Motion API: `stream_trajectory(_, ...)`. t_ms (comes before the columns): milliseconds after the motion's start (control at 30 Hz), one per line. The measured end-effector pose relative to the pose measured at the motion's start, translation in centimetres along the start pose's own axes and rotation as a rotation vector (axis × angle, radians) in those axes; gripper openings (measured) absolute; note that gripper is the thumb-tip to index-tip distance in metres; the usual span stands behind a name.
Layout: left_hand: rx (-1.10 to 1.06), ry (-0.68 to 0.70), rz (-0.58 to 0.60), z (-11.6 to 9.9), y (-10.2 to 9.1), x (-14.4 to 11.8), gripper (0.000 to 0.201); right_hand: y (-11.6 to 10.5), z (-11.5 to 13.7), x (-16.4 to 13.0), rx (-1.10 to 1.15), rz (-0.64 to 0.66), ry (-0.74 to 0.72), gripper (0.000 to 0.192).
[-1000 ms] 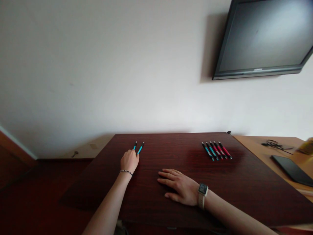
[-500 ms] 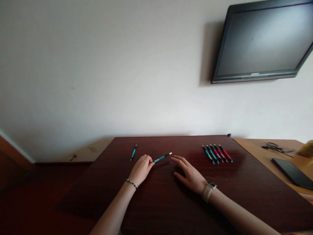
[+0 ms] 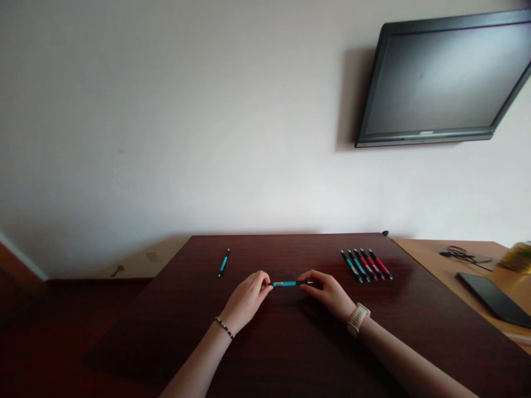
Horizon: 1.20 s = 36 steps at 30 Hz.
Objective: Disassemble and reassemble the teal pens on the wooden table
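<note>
A blue and black pen [image 3: 286, 284] is held level between my two hands over the dark wooden table [image 3: 265, 354]. My left hand [image 3: 248, 296] pinches its left end, and my right hand [image 3: 326, 291] grips it near the right end, where a pale tip sticks out. Beyond my left hand lies a single blue and black pen [image 3: 224, 263]. To the far right of my right hand, several pens lie side by side in a slanted row: blue ones [image 3: 352, 266] on the left, red ones [image 3: 380, 264] on the right.
A lighter wooden table [image 3: 431, 271] adjoins on the right, bearing a black cable [image 3: 464, 255], a dark flat device [image 3: 493, 298] and a blurred yellow object [image 3: 518, 257]. On the wall behind hangs a television [image 3: 431, 83].
My right hand has closed on the right end of the pen. The pen has turned from slanting upward to nearly level. My left hand keeps its hold.
</note>
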State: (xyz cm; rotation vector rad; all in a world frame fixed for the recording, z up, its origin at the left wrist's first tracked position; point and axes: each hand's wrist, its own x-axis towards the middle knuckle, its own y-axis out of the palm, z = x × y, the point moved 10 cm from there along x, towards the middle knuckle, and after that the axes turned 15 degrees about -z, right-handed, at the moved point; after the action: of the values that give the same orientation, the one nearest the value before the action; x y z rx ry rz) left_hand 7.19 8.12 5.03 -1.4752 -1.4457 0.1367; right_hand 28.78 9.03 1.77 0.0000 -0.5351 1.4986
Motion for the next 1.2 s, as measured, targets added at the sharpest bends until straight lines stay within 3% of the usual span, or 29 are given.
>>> stream_trajectory(433,-0.455,-0.267,-0.050,1.6,0.3,0.2,0.020,0.3,-2.2,-0.3,0.115,-0.003,0.142,0.051)
stream_trajectory(800,-0.304,-0.185,-0.034,1.2,1.5,-0.6,0.035,-0.1,-3.3,0.0,0.095,-0.074,0.172,0.057)
stream_trajectory(1200,-0.315,-0.228,-0.001,2.2,2.4,-0.4,0.041,-0.4,-3.0,-0.1,0.069,-0.073,0.131,0.048)
